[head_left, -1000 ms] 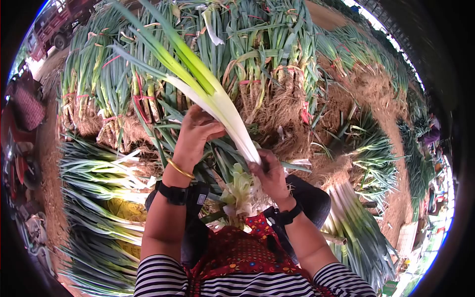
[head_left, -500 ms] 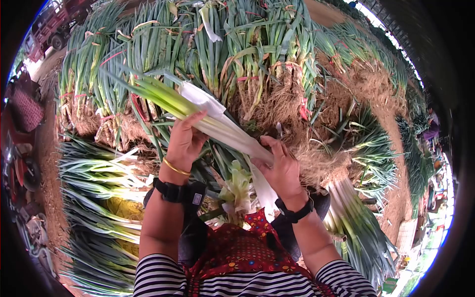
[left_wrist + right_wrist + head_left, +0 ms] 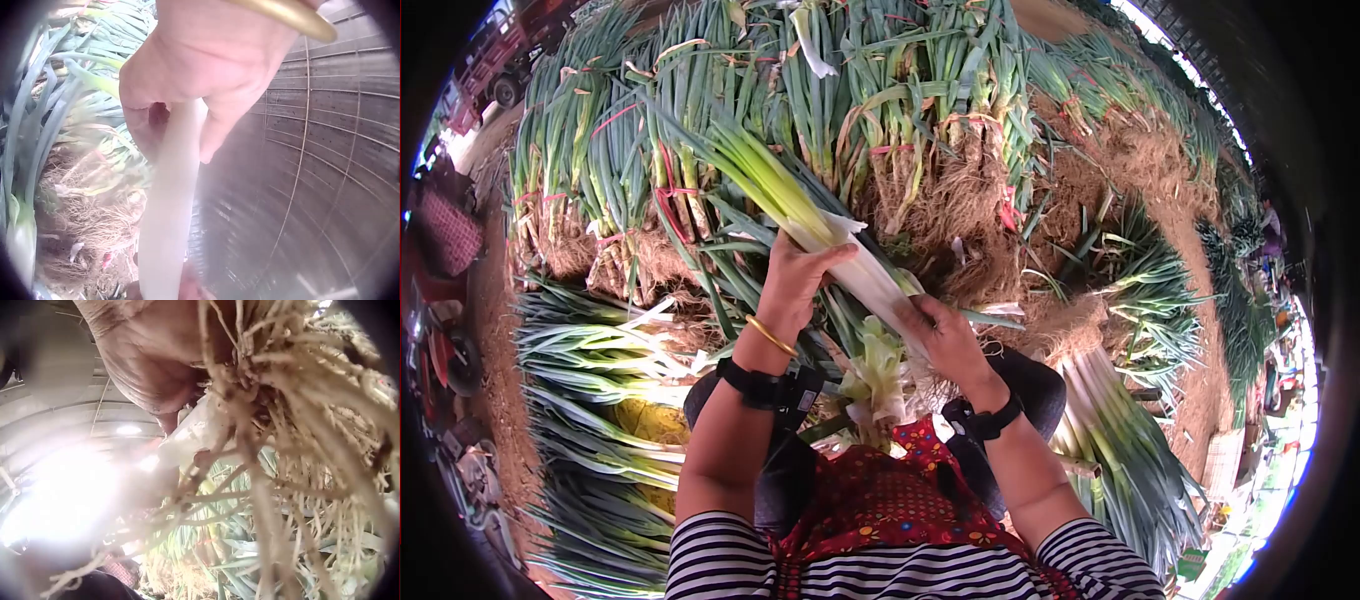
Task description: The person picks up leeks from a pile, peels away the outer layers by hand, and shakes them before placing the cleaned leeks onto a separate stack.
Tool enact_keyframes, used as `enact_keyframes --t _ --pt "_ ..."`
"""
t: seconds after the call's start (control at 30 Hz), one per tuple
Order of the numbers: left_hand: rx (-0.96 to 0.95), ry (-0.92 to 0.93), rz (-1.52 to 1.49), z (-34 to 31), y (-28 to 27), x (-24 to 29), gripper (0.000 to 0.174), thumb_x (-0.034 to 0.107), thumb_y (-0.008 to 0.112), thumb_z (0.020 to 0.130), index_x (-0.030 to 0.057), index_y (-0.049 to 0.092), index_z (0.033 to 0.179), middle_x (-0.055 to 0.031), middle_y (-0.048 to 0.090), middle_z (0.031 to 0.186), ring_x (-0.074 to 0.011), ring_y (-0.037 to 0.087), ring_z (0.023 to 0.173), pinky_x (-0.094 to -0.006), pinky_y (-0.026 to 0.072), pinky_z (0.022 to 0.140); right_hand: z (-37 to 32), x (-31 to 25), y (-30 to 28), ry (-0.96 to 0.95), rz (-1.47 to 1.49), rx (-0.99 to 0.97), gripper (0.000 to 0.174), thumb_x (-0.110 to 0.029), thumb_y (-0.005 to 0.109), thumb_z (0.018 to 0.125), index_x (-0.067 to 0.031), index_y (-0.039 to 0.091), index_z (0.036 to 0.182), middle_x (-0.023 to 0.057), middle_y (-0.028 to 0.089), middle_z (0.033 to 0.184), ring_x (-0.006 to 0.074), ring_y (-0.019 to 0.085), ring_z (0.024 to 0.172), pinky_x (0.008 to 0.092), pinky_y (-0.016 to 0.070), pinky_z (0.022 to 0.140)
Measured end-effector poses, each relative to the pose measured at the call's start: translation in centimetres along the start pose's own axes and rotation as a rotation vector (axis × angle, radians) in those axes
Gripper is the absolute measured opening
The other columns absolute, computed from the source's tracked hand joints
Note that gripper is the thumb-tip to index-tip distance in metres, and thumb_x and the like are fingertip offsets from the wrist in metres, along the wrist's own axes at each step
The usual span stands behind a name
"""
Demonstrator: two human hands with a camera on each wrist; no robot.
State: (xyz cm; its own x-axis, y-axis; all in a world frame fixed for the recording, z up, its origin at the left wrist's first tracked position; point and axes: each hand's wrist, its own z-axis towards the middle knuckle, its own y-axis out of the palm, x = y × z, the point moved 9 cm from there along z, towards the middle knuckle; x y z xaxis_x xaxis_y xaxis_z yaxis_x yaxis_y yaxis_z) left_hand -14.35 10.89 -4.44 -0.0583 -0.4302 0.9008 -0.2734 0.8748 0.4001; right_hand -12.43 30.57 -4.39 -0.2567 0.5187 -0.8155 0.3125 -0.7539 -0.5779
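A long leek [image 3: 865, 275] with a white stalk and green leaves lies slantwise between the two hands. The left hand [image 3: 797, 285] grips it where white turns to green, thumb across the top; in the left wrist view the left hand [image 3: 200, 69] has the white stalk [image 3: 169, 206] between thumb and fingers. Lower down, the right hand [image 3: 945, 340] holds the stalk near its root end. The right wrist view shows the right hand [image 3: 156, 356] beside a mass of tan roots [image 3: 269, 425], which hide most of its fingers.
Tied upright leek bundles [image 3: 780, 110] stand in a row at the back. Loose leeks [image 3: 590, 440] are piled at the left, and a leek bundle [image 3: 1120, 440] lies by the right knee. Pale leafy scraps [image 3: 880, 375] sit between the legs. A red vehicle [image 3: 495, 65] is at far left.
The loose white layer beside the stalk now lies mostly against it. The strip that hung below the right hand is no longer seen. The right hand has moved slightly left and down.
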Motion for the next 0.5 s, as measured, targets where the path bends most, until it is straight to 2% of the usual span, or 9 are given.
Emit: enact_keyframes --t 0.03,0.07,0.1,0.17,0.23,0.37,0.43,0.47,0.5 --pt "-0.017 -0.044 0.065 0.2 0.0 -0.4 0.046 -0.001 0.071 0.069 0.0033 0.049 0.109 -0.0066 0.059 0.096 -0.018 0.061 0.086 -0.0333 0.0531 0.072 0.0 0.3 0.0 0.02 0.016 0.003 0.029 -0.027 0.055 0.087 -0.0009 0.059 0.099 0.0209 0.061 0.086 0.0374 0.059 0.08 0.0392 0.047 0.07" --pt "-0.021 -0.084 0.093 0.0 0.1 -0.3 0.045 -0.001 0.071 0.07 0.003 0.049 0.109 -0.0069 0.059 0.097 -0.018 0.061 0.088 -0.0327 0.0533 0.073 0.0 0.5 0.1 0.02 0.016 0.002 0.029 -0.027 0.055 0.087 -0.0009 0.059 0.099 0.0209 0.061 0.086 0.0374 0.059 0.08 0.0392 0.047 0.07" --pt "-0.02 -0.086 0.092 0.0 0.1 -0.4 0.045 -0.001 0.071 0.07 0.003 0.049 0.109 -0.0069 0.059 0.097 -0.018 0.061 0.088 -0.0327 0.0533 0.073 -0.1 0.2 -0.2 -0.052 0.028 0.047 0.028 -0.025 0.055 0.087 -0.0002 0.059 0.098 0.0215 0.061 0.084 0.0373 0.059 0.079 0.0387 0.0468 0.07" --pt "-0.032 -0.051 0.024 0.0 0.2 -0.3 0.042 -0.001 0.071 0.068 0.0007 0.051 0.105 -0.0069 0.061 0.088 -0.0156 0.061 0.076 -0.0268 0.0501 0.061 -0.2 -0.2 -0.7 -0.122 0.039 0.094 0.027 -0.024 0.054 0.087 0.0006 0.059 0.097 0.0221 0.06 0.083 0.0371 0.059 0.079 0.0382 0.0466 0.069" --pt "-0.043 -0.05 0.018 0.0 0.4 -0.4 0.042 -0.001 0.07 0.068 0.0012 0.05 0.105 -0.0068 0.06 0.089 -0.0158 0.062 0.077 -0.027 0.0504 0.062 0.0 1.0 -0.6 -0.009 0.156 0.065 0.025 -0.021 0.053 0.087 0.0021 0.059 0.095 0.0229 0.059 0.082 0.0363 0.059 0.077 0.0368 0.0455 0.069" --pt "-0.099 -0.069 0.037 0.3 0.2 -1.0 0.043 -0.004 0.067 0.068 0.0014 0.049 0.107 -0.0076 0.059 0.093 -0.0177 0.062 0.08 -0.0281 0.0521 0.066 0.1 1.6 -0.7 0.047 0.15 0.026 0.025 -0.02 0.052 0.089 0.0038 0.058 0.094 0.0232 0.058 0.079 0.0353 0.057 0.074 0.0352 0.0444 0.069" --pt "-0.138 -0.075 -0.008 0.2 0.4 -0.8 0.043 -0.006 0.065 0.068 0.0008 0.049 0.107 -0.0082 0.059 0.094 -0.0185 0.062 0.081 -0.0287 0.0525 0.068 -0.2 2.4 0.5 0.155 0.19 -0.151 0.026 -0.02 0.05 0.09 0.0048 0.057 0.094 0.0229 0.058 0.08 0.0343 0.054 0.07 0.0351 0.0438 0.069" --pt "-0.174 -0.078 -0.054 0.2 0.7 -0.6 0.043 -0.008 0.063 0.067 0.0002 0.049 0.107 -0.0089 0.059 0.095 -0.0194 0.062 0.082 -0.0293 0.0529 0.07 -0.3 2.4 0.4 0.157 0.191 -0.147 0.026 -0.02 0.05 0.09 0.0048 0.057 0.094 0.0229 0.058 0.08 0.0343 0.054 0.07 0.0351 0.0438 0.069" --pt "-0.179 -0.081 -0.052 0.1 0.8 -0.4 0.043 -0.008 0.063 0.067 0.0002 0.049 0.107 -0.0089 0.059 0.095 -0.0194 0.062 0.082 -0.0293 0.0529 0.07 -0.4 1.6 0.3 0.074 0.216 -0.148 0.027 -0.02 0.05 0.09 0.0048 0.057 0.095 0.0225 0.057 0.079 0.0334 0.052 0.068 0.0353 0.0435 0.068"
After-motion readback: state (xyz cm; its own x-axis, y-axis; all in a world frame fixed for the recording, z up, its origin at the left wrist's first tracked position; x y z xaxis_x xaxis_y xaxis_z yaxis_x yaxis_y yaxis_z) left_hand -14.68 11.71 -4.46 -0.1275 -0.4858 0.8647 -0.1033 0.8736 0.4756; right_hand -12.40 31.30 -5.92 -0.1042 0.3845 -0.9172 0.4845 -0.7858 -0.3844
